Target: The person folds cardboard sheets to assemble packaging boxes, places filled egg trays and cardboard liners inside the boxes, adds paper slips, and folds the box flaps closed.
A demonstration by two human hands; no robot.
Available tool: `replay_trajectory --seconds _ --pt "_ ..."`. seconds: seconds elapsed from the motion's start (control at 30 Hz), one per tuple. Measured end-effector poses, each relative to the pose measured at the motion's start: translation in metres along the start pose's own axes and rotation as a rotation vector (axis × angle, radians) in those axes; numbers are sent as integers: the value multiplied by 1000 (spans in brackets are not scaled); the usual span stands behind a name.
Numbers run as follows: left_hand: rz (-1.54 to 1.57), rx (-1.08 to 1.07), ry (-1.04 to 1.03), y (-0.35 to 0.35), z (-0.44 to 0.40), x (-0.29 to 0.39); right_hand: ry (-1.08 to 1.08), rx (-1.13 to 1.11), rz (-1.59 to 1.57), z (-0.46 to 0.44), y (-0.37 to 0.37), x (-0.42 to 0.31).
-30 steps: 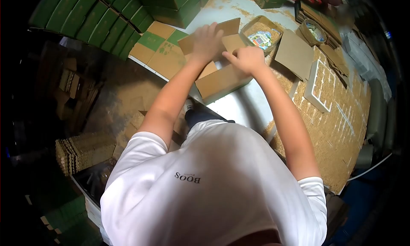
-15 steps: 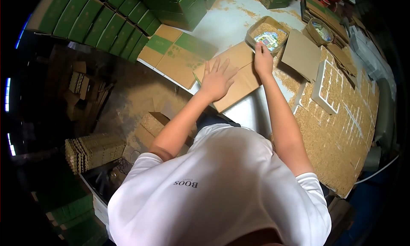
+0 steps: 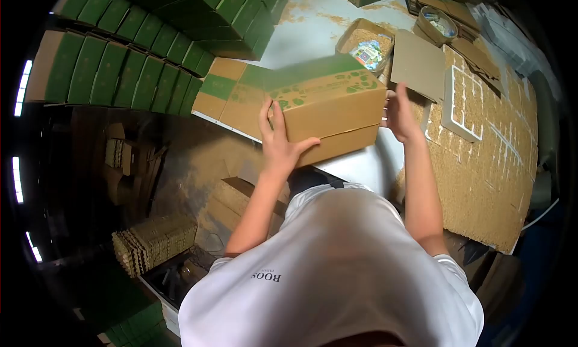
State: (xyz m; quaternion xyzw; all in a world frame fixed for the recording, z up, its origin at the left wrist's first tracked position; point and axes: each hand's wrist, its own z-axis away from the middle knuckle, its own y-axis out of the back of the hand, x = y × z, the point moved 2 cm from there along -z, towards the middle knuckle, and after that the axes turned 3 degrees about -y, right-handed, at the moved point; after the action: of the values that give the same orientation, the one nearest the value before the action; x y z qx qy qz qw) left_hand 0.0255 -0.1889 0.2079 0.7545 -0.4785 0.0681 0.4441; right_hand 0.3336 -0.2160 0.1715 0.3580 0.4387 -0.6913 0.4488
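Note:
A closed brown cardboard box [image 3: 331, 121] with a green leaf-patterned panel is tilted in front of me, its long side towards my body. My left hand [image 3: 279, 142] grips its left end, the thumb lying along the near side and the fingers over the upper edge. Beside the right end is my right hand [image 3: 402, 115], thumb up and apart from the fingers. Its fingertips are at the box's end; whether they press on it I cannot tell. Behind the box, an open carton [image 3: 388, 43] holds sawdust-like filling and colourful printed papers [image 3: 368, 53].
Flat cardboard boxes [image 3: 226, 76] lie left on the white table [image 3: 307, 25]. Green boxes [image 3: 114, 70] are stacked beyond. To the right are a cardboard sheet [image 3: 417, 64], a white grid frame [image 3: 451, 100] and a filling-covered surface [image 3: 481, 184]. A small papers container [image 3: 435, 25] stands behind.
The box has turned, bringing its green panel and long side into view. My left hand went from lying flat on it to gripping its left end. My right hand left the carton's edge.

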Motion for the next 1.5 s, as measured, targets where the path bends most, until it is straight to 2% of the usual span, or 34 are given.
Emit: replay_trajectory --seconds 0.03,0.1,0.13,0.23,0.27,0.3,0.33,0.37,0.43,0.53,0.67,0.7,0.77,0.83,0.87,0.9,0.97,1.07,1.1,1.17,1.23,1.3,1.37,1.5 --pt "-21 73 -277 2 -2 -1 -55 -221 -387 15 12 -18" --pt "-53 75 -778 -9 4 -23 0 -164 -211 32 19 -27" --pt "10 -33 -834 -17 12 -31 84 52 11 30 22 -13" --pt "173 -56 -306 -54 34 -57 174 293 542 53 -14 1" --pt "206 -145 -265 -67 46 -72 284 332 492 48 -5 47" --pt "255 -216 -124 -75 66 -76 275 373 523 52 1 83" --pt "304 -285 14 -77 95 -72 258 356 391 63 8 112" --pt "358 -347 141 -82 107 -70 311 429 647 94 -1 126" --pt "342 -384 129 -71 124 -66 203 411 745 106 13 161" --pt "509 -432 289 -90 149 -107 34 206 541 119 32 190" --pt "974 -583 523 -77 115 -120 -179 -92 -703 122 55 173" --pt "1141 -609 639 -72 103 -113 -284 -66 -427 119 53 160" --pt "832 -952 921 -56 76 -100 -401 1 40 111 44 140" --pt "730 -870 934 -71 64 -89 -391 47 325 97 30 129" --pt "728 -816 989 -78 61 -91 -283 23 363 86 37 138" --pt "735 -733 831 -81 50 -86 -294 17 224 85 38 129" --pt "549 -722 761 -80 36 -81 -304 5 -56 89 43 111" --pt "400 -702 528 -91 36 -90 -160 203 -46 100 52 128" --pt "363 -722 533 -90 31 -78 -139 283 -68 104 53 133" --pt "278 -749 541 -83 21 -55 -68 438 -389 120 74 125" --pt "263 -737 465 -86 20 -56 49 587 -732 126 111 97" --pt "257 -725 458 -85 22 -56 110 903 -759 110 181 84" --pt "368 -699 518 -88 29 -66 138 1123 -532 88 245 66" --pt "447 -694 682 -86 37 -89 -80 1197 -401 53 301 46"
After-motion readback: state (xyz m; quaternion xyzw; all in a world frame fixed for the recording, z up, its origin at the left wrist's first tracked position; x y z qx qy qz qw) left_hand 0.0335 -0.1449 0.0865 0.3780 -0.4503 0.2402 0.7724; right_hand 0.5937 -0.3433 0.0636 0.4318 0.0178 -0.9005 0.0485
